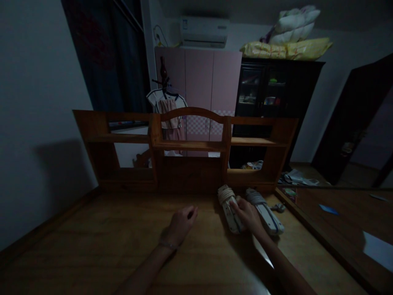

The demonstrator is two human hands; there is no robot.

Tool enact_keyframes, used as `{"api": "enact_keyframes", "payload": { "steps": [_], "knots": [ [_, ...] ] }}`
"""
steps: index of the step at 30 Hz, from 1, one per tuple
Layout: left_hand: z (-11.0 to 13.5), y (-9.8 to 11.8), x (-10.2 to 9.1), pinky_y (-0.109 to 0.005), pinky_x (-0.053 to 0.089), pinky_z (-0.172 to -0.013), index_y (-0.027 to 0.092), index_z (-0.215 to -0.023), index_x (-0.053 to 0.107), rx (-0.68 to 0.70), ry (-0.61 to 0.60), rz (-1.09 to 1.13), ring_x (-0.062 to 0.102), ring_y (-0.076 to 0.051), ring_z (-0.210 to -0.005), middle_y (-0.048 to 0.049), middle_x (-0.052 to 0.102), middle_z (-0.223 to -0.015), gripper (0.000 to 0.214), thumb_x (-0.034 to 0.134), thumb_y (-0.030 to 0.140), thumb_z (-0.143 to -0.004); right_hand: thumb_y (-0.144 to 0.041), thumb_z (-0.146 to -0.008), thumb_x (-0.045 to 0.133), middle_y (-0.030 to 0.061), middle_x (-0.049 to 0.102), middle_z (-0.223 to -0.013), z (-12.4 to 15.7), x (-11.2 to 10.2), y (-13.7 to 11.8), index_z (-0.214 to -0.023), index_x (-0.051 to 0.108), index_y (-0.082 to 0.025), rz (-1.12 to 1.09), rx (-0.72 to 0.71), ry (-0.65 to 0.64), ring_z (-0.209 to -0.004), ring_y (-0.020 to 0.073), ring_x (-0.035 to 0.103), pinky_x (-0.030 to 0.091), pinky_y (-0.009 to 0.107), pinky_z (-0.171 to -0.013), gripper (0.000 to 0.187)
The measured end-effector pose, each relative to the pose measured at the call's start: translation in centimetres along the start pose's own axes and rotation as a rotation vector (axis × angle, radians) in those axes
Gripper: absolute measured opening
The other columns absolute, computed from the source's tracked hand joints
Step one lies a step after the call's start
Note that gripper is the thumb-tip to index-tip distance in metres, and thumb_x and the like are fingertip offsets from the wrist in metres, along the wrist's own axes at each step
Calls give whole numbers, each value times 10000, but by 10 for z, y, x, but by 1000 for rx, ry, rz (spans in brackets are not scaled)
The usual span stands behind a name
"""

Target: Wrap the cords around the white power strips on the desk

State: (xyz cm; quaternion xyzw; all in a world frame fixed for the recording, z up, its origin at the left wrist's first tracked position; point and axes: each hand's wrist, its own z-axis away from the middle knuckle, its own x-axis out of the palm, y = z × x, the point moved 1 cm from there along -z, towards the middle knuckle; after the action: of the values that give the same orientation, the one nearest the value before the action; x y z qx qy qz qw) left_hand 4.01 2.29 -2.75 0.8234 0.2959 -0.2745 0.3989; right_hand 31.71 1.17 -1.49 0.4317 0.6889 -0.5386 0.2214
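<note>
Two white power strips lie side by side on the wooden desk [129, 229], each with its cord wound round the far end. My right hand [248, 215] is on the left power strip [231, 217], its thumb on the top and its fingers closed at the right edge, partly hidden. Just right of that hand is the other power strip [270, 219], with its plug [278, 207] beside it. My left hand [181, 223], a bracelet at its wrist, is held over the middle of the desk. Its fingers are curled in, and nothing shows in them.
A wooden shelf unit [190, 145] stands along the desk's far edge. At the right, past a raised wooden edge, a lower brown surface [344, 227] holds a blue card [328, 209] and a white sheet [379, 248]. A wall [39, 135] borders the left side.
</note>
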Motion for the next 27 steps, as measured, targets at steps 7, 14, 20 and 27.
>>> {"api": "enact_keyframes", "payload": {
  "steps": [7, 14, 20, 27],
  "knots": [
    [2, 14, -7, -225, 394, -641, 202, -914, 581, 20, -29, 138, 577, -139, -703, -12, 618, -781, 181, 468, 341, -887, -617, -824, 446, 62, 672, -768, 22, 37, -39, -864, 580, -166, -416, -2, -159, -679, 193, 630, 444, 252, -558, 473],
    [4, 15, -10, -224, 407, -654, 201, -939, 553, 41, -69, 184, 571, -135, -723, -2, 612, -812, 173, 528, 354, -863, -607, -836, 449, 42, 657, -691, 34, 39, -59, -873, 570, -154, -430, -91, -264, -575, 164, 599, 379, 216, -466, 470],
    [5, 15, -10, -227, 410, -672, 200, -952, 556, 78, -62, 164, 568, -141, -748, -14, 612, -846, 134, 523, 290, -859, -558, -896, 375, 18, 631, -645, 32, 25, -59, -899, 594, -169, -194, -241, -227, -587, 149, 576, 368, 223, -545, 447],
    [5, 13, -8, -241, 416, -691, 199, -915, 555, 87, -52, 183, 567, -145, -745, -13, 610, -841, 114, 512, 291, -863, -472, -956, 275, 53, 680, -775, 33, 12, -60, -1020, 596, -187, -68, -339, -288, -693, 168, 623, 369, 233, -624, 434]
  ]
}}
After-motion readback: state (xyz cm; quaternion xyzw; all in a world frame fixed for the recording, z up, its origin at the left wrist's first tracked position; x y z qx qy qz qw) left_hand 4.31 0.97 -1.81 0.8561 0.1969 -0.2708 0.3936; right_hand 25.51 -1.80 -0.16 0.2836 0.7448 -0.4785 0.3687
